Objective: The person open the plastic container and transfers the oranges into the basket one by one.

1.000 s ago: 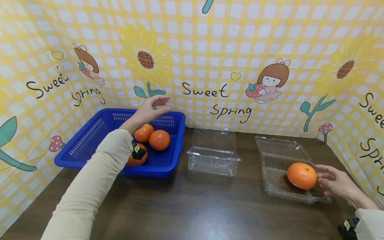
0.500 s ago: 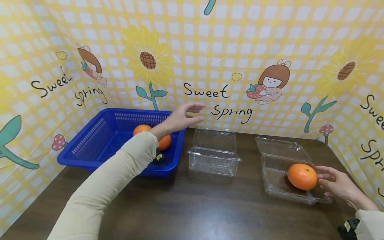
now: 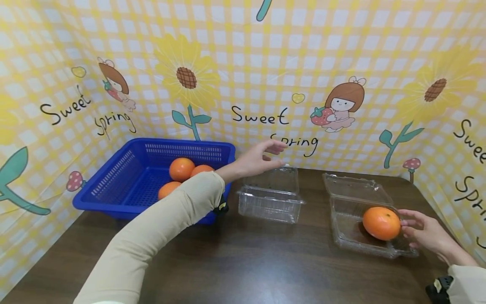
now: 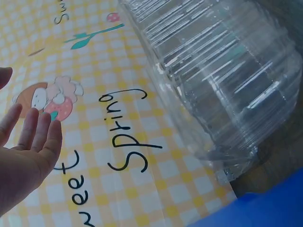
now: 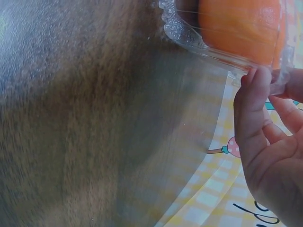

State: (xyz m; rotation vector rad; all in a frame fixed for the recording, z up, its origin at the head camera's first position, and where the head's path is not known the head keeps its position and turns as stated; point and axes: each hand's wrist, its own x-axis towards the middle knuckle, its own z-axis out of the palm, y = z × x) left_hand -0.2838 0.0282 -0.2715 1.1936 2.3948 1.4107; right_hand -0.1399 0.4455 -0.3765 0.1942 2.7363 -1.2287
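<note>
My left hand [image 3: 261, 159] hangs in the air above the raised lid of the middle clear plastic clamshell box [image 3: 269, 207], holding nothing. Its fingers are loosely spread in the left wrist view, where the hand [image 4: 28, 156] is apart from the box [image 4: 222, 71]. At the right, my right hand [image 3: 430, 234] pinches the right edge of another clear clamshell box [image 3: 341, 238], whose lid stands open. A large persimmon-like orange fruit [image 3: 381, 223] sits inside that box. The right wrist view shows fingertips [image 5: 258, 78] at the box's rim, near the fruit [image 5: 241, 28].
A blue plastic basket [image 3: 110, 177] stands at the left, holding several orange fruits [image 3: 181, 169] partly hidden by the left sleeve [image 3: 182, 207]. All rest on a dark wooden table [image 3: 235, 261]. A yellow checked cloth [image 3: 243, 55] walls in the back and sides.
My left hand has moved right, from over the blue basket to above the middle box. The right hand and the fruit beside it have stayed in place.
</note>
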